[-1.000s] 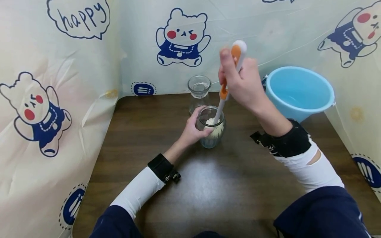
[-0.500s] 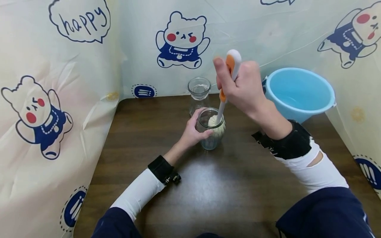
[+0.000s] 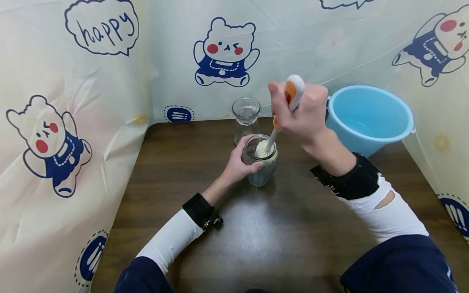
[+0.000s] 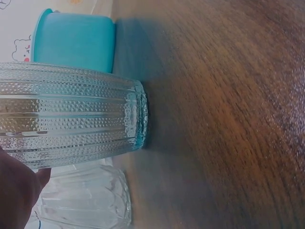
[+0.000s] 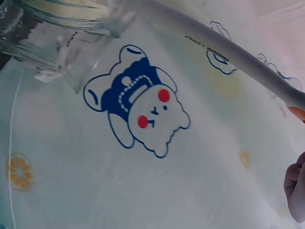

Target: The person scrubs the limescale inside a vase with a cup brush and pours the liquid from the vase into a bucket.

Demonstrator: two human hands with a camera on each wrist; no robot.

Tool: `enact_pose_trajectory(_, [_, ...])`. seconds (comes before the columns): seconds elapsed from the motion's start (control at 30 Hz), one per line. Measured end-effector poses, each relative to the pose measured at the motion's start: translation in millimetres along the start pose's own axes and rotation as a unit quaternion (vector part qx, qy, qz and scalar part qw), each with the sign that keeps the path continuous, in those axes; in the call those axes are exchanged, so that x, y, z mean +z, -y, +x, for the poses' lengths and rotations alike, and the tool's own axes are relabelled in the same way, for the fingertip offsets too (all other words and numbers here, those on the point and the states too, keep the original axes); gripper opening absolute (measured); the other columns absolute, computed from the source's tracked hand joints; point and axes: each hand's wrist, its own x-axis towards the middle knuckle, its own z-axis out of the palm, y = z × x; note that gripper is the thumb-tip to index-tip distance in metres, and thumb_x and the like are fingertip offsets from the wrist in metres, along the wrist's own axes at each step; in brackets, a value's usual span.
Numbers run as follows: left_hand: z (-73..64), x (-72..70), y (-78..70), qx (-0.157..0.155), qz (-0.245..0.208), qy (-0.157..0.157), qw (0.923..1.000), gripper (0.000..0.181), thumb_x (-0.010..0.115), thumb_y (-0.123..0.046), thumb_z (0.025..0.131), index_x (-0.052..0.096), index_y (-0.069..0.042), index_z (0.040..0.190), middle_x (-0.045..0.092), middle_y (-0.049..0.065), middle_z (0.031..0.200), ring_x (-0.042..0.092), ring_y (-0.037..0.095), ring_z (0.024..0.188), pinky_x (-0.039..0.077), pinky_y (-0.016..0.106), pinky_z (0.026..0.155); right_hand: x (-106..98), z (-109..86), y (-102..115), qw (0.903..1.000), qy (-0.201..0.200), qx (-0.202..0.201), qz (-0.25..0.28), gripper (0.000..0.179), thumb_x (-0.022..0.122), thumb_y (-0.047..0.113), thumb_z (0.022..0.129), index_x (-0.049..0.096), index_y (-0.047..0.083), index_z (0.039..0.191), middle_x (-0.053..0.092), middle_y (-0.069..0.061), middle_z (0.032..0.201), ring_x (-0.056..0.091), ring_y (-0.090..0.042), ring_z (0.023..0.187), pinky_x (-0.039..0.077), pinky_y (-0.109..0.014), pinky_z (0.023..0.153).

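Near the table's middle, my left hand (image 3: 236,165) grips a clear glass jar (image 3: 261,175) round its side, thumb toward me. The left wrist view shows the jar's ribbed, dotted wall (image 4: 76,112), with its base at the tabletop. My right hand (image 3: 304,116) grips a white-and-orange bottle brush (image 3: 296,86) by its handle, above the jar. The brush slants down through the jar's mouth, its cream, ridged head (image 3: 263,149) inside the glass. In the right wrist view, the grey shaft (image 5: 224,47) crosses the upper part.
Just behind the jar stands a second clear glass vessel (image 3: 246,116) with a flared rim. A light blue bucket (image 3: 370,114) is at the back right. Bear-printed cloth (image 3: 176,73) hangs along the back and both sides of the brown wooden table (image 3: 256,244).
My right hand and the brush have come down toward the jar, with less shaft showing above its rim. The left hand keeps its hold on the jar. The head view has tilted up slightly.
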Motion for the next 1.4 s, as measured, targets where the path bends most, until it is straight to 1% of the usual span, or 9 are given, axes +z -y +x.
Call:
enact_pose_trajectory(0.13, [-0.9, 1.4, 0.6, 0.002, -0.009, -0.001, 1.0000, 0.081, 0.075, -0.033, 0.074, 0.043, 0.011, 0.134, 0.054, 0.030, 0.128, 0.051, 0.037, 0.115, 0.042, 0.054, 0.099, 10, -16.0, -8, 0.9988, -0.029, -0.013, -0.036, 0.031, 0.060, 0.010, 0.081, 0.057, 0.003, 0.050, 0.049, -0.008, 0.040, 0.042, -0.018, 0.035, 0.028, -0.031, 0.037])
enact_pose_trajectory(0.33, [0.0, 2.5, 0.9, 0.003, -0.016, 0.000, 0.9999, 0.076, 0.072, -0.024, 0.075, 0.041, 0.011, 0.135, 0.051, 0.030, 0.129, 0.050, 0.040, 0.114, 0.042, 0.061, 0.095, 21, -40.4, -21, 0.9953, -0.010, -0.018, -0.095, 0.039, 0.062, 0.016, 0.081, 0.049, 0.004, 0.046, 0.045, -0.009, 0.038, 0.040, -0.023, 0.034, 0.031, -0.034, 0.035])
enact_pose_trajectory(0.53, [-1.3, 2.6, -1.2, -0.003, -0.011, 0.000, 0.9999, 0.075, 0.073, -0.011, 0.070, 0.042, 0.013, 0.134, 0.052, 0.032, 0.129, 0.050, 0.041, 0.115, 0.042, 0.054, 0.098, 19, -33.1, -20, 0.9946, -0.062, -0.038, -0.073, 0.050, 0.056, 0.028, 0.091, 0.054, 0.003, 0.048, 0.045, -0.009, 0.039, 0.040, -0.023, 0.034, 0.027, -0.035, 0.036])
enact_pose_trajectory(0.63, [-3.5, 2.1, -2.1, -0.010, -0.008, -0.002, 0.9999, 0.075, 0.073, -0.008, 0.069, 0.042, 0.013, 0.134, 0.052, 0.032, 0.128, 0.050, 0.042, 0.115, 0.042, 0.055, 0.098, 24, -40.9, -22, 0.9944, -0.068, -0.043, -0.067, 0.058, 0.052, 0.036, 0.096, 0.053, 0.005, 0.047, 0.043, -0.008, 0.038, 0.038, -0.022, 0.033, 0.027, -0.036, 0.034])
enact_pose_trajectory(0.83, [-3.5, 1.9, -2.6, -0.021, -0.010, 0.010, 0.9997, 0.075, 0.073, -0.021, 0.076, 0.040, 0.010, 0.137, 0.051, 0.029, 0.131, 0.051, 0.036, 0.115, 0.044, 0.058, 0.095, 31, -65.4, -31, 0.9935, 0.031, -0.022, -0.107, 0.055, 0.054, 0.031, 0.094, 0.044, 0.008, 0.045, 0.039, -0.004, 0.037, 0.037, -0.020, 0.032, 0.028, -0.034, 0.031])
enact_pose_trajectory(0.97, [0.9, 1.3, -1.7, -0.014, -0.024, 0.005, 0.9996, 0.075, 0.073, -0.017, 0.075, 0.040, 0.010, 0.137, 0.051, 0.030, 0.131, 0.050, 0.038, 0.114, 0.043, 0.060, 0.095, 27, -48.9, -26, 0.9890, 0.088, 0.005, -0.119, 0.043, 0.061, 0.020, 0.086, 0.048, 0.008, 0.047, 0.045, -0.005, 0.039, 0.039, -0.018, 0.032, 0.028, -0.032, 0.032])
enact_pose_trajectory(1.1, [2.8, 0.8, -1.4, -0.005, -0.035, 0.005, 0.9994, 0.073, 0.071, -0.011, 0.074, 0.041, 0.010, 0.136, 0.049, 0.033, 0.131, 0.047, 0.046, 0.115, 0.040, 0.063, 0.096, 24, -32.3, -21, 0.9877, 0.112, 0.047, -0.099, 0.043, 0.059, 0.019, 0.089, 0.056, 0.007, 0.049, 0.053, -0.006, 0.042, 0.042, -0.017, 0.034, 0.027, -0.030, 0.034])
enact_pose_trajectory(1.3, [0.7, 1.1, -0.7, -0.016, -0.043, 0.012, 0.9989, 0.080, 0.074, -0.030, 0.078, 0.039, 0.009, 0.138, 0.049, 0.033, 0.131, 0.047, 0.046, 0.115, 0.040, 0.064, 0.095, 25, -41.4, -27, 0.9759, 0.160, 0.124, -0.082, 0.046, 0.056, 0.019, 0.094, 0.058, 0.006, 0.049, 0.055, -0.006, 0.043, 0.039, -0.015, 0.035, 0.027, -0.030, 0.037])
enact_pose_trajectory(1.4, [0.8, 1.4, -1.2, -0.015, -0.040, 0.011, 0.9990, 0.079, 0.075, -0.028, 0.077, 0.040, 0.009, 0.137, 0.050, 0.031, 0.132, 0.048, 0.045, 0.116, 0.040, 0.062, 0.097, 19, -36.0, -25, 0.9688, 0.177, 0.162, -0.062, 0.049, 0.051, 0.024, 0.097, 0.060, 0.007, 0.052, 0.057, -0.004, 0.046, 0.040, -0.010, 0.037, 0.030, -0.027, 0.038])
